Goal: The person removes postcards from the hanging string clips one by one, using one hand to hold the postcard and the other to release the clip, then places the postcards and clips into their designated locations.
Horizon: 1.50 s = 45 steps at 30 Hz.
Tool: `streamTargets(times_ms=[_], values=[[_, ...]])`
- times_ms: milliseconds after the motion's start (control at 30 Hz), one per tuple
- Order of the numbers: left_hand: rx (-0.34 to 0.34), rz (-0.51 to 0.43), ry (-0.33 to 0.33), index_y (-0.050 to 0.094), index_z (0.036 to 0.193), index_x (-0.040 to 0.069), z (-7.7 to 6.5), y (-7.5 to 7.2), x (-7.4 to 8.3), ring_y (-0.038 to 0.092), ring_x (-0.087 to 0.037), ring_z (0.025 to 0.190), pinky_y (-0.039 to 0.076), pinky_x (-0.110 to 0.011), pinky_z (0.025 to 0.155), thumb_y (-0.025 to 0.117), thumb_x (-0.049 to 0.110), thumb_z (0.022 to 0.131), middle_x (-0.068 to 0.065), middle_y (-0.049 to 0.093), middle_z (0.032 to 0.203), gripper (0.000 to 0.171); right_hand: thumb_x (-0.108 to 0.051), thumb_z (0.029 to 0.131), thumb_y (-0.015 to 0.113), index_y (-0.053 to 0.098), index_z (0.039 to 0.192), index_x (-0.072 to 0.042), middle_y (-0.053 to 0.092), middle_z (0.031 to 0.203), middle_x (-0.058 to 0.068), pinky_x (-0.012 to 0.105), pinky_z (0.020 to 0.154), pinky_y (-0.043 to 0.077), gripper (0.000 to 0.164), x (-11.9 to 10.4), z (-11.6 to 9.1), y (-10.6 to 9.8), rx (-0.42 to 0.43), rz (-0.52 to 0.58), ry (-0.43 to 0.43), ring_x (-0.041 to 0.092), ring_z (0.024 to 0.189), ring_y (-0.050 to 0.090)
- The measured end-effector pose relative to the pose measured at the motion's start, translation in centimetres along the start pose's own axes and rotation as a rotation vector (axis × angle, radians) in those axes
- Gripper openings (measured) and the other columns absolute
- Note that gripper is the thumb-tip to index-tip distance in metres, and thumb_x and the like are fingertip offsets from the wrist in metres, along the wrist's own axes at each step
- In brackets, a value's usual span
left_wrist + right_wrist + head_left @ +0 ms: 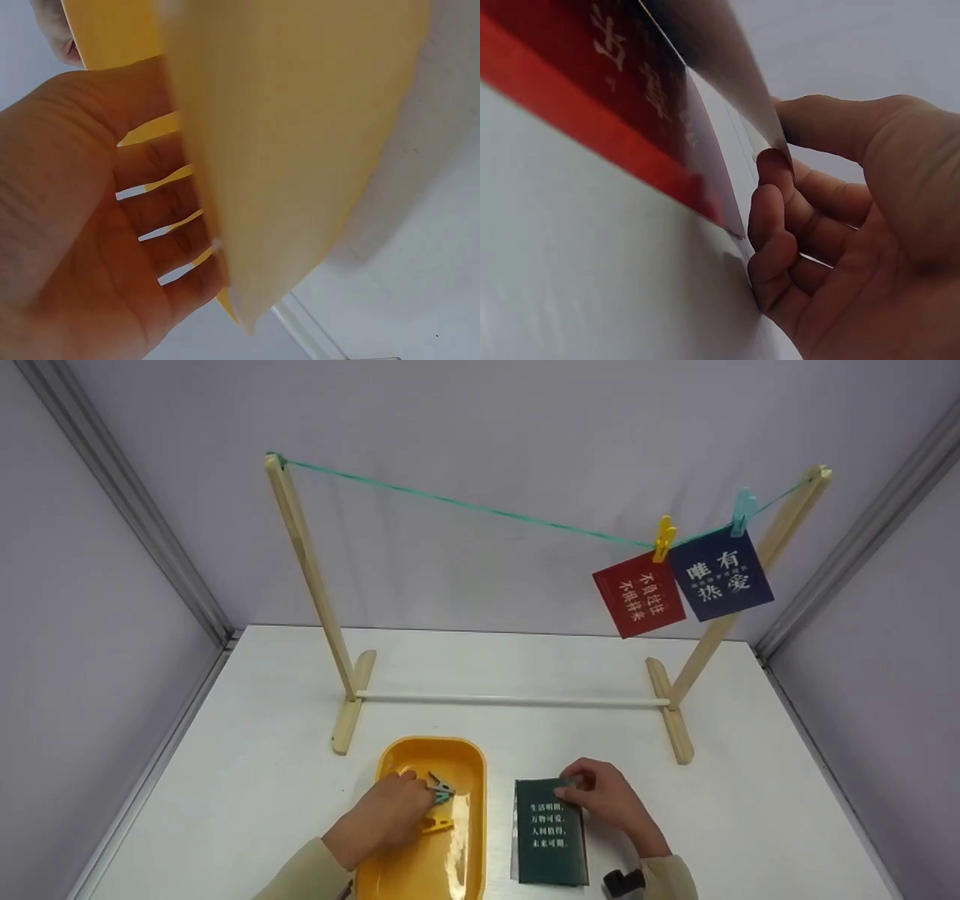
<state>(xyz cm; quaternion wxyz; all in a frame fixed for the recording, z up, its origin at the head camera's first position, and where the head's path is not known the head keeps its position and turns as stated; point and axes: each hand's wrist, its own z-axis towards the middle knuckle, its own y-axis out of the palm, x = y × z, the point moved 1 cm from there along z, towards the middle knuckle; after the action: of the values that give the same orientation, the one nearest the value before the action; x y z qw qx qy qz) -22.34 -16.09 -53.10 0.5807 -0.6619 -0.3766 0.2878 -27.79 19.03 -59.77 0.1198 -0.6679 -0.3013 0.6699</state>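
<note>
My left hand [394,810] reaches over the left side of a yellow tray [474,810], its fingers down inside. In the left wrist view the tray wall [300,150] hides the fingertips, so any hold there is unseen. Beside that hand lie a grey-and-teal clothespin cluster [442,791] and a yellow clothespin [438,826]. My right hand [606,795] pinches the upper right corner of a dark green card [551,840] with white writing. This card tops a small stack; the right wrist view shows its corner lifted above a red card [622,97].
Behind stands a wooden frame [311,562] with a green string [450,501]. Toward its right end a yellow clothespin [664,538] and a light blue clothespin [742,512] hold a red card [637,596] and a navy card [724,574]. A white rod [510,700] joins the feet.
</note>
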Motion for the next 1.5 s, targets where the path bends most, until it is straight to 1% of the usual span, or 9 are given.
streamTargets(times_ms=[100, 233, 567, 833, 1000, 1133, 1300, 1400, 1500], values=[[-0.001, -0.035, -0.021, 0.075, 0.091, 0.009, 0.0, 0.3, -0.3, 0.053, -0.019, 0.076, 0.046, -0.036, 0.069, 0.075, 0.015, 0.094, 0.000, 0.064, 0.079, 0.007, -0.025, 0.088, 0.085, 0.075, 0.105, -0.011, 0.067, 0.091, 0.003, 0.028, 0.071, 0.045, 0.024, -0.1, 0.1, -0.1, 0.001, -0.007, -0.014, 0.015, 0.080, 0.055], [0.029, -0.059, -0.010, 0.073, 0.085, 0.010, -0.1, 0.6, -0.5, 0.055, -0.019, 0.071, 0.046, -0.036, 0.065, 0.074, 0.014, 0.093, 0.001, 0.060, 0.072, 0.009, -0.025, 0.088, 0.086, 0.073, 0.110, -0.010, 0.068, 0.094, 0.005, 0.029, 0.072, 0.046, 0.030, 0.0, 0.1, -0.2, -0.009, 0.010, -0.008, 0.016, 0.082, 0.057], [0.016, -0.123, -0.034, 0.069, 0.084, 0.010, -0.5, 0.4, -0.7, 0.047, -0.016, 0.065, 0.044, -0.034, 0.065, 0.074, 0.009, 0.091, 0.002, 0.054, 0.070, 0.008, -0.021, 0.085, 0.087, 0.071, 0.113, -0.008, 0.070, 0.098, 0.007, 0.029, 0.074, 0.049, 0.035, 0.2, -0.1, -0.2, -0.007, 0.002, -0.019, 0.017, 0.086, 0.060], [0.017, -0.212, -0.003, 0.066, 0.076, 0.010, -0.6, 0.3, -0.6, 0.043, -0.012, 0.060, 0.040, -0.027, 0.060, 0.076, 0.011, 0.091, 0.004, 0.050, 0.065, 0.018, -0.015, 0.083, 0.088, 0.070, 0.111, -0.009, 0.065, 0.098, 0.005, 0.031, 0.076, 0.046, 0.034, -0.3, -0.6, 0.1, 0.030, -0.034, 0.026, 0.017, 0.088, 0.055], [0.018, -0.243, 0.000, 0.069, 0.080, 0.009, -0.9, -0.1, -0.5, 0.042, -0.011, 0.061, 0.041, -0.027, 0.061, 0.078, 0.011, 0.090, 0.006, 0.049, 0.066, 0.014, -0.014, 0.082, 0.089, 0.070, 0.110, -0.009, 0.062, 0.098, 0.006, 0.032, 0.076, 0.045, 0.034, 0.2, -1.1, 0.3, 0.047, -0.059, 0.036, 0.018, 0.089, 0.053], [0.041, -0.224, 0.042, 0.069, 0.080, 0.008, -0.9, -0.8, -0.7, 0.040, -0.010, 0.060, 0.038, -0.027, 0.059, 0.077, 0.010, 0.089, 0.005, 0.050, 0.064, 0.012, -0.015, 0.083, 0.089, 0.070, 0.111, -0.009, 0.062, 0.098, 0.006, 0.031, 0.075, 0.045, 0.035, 0.5, -1.3, 0.3, 0.048, -0.060, 0.044, 0.018, 0.088, 0.052], [0.097, -0.175, 0.052, 0.071, 0.085, 0.006, -1.0, -2.1, -1.3, 0.052, -0.012, 0.063, 0.045, -0.030, 0.059, 0.077, 0.014, 0.090, -0.001, 0.065, 0.072, 0.011, -0.019, 0.085, 0.087, 0.070, 0.111, -0.008, 0.064, 0.099, 0.007, 0.028, 0.073, 0.045, 0.033, 0.6, -1.3, 0.0, 0.043, -0.055, 0.018, 0.017, 0.086, 0.054], [0.125, -0.151, 0.051, 0.074, 0.095, 0.004, -1.1, -3.2, -1.6, 0.065, -0.020, 0.074, 0.056, -0.036, 0.067, 0.078, 0.017, 0.092, -0.005, 0.074, 0.086, 0.014, -0.020, 0.086, 0.086, 0.070, 0.110, -0.009, 0.067, 0.098, 0.006, 0.029, 0.072, 0.047, 0.031, 0.6, -1.1, -0.2, 0.048, -0.043, 0.022, 0.017, 0.086, 0.057], [0.168, -0.107, 0.061, 0.075, 0.102, 0.003, -1.3, -4.2, -1.8, 0.069, -0.026, 0.084, 0.060, -0.041, 0.075, 0.077, 0.019, 0.095, -0.008, 0.076, 0.095, 0.018, -0.022, 0.088, 0.085, 0.071, 0.109, -0.010, 0.069, 0.098, 0.005, 0.031, 0.073, 0.049, 0.028, 0.6, -1.0, -0.4, 0.052, -0.037, 0.023, 0.016, 0.086, 0.059]])
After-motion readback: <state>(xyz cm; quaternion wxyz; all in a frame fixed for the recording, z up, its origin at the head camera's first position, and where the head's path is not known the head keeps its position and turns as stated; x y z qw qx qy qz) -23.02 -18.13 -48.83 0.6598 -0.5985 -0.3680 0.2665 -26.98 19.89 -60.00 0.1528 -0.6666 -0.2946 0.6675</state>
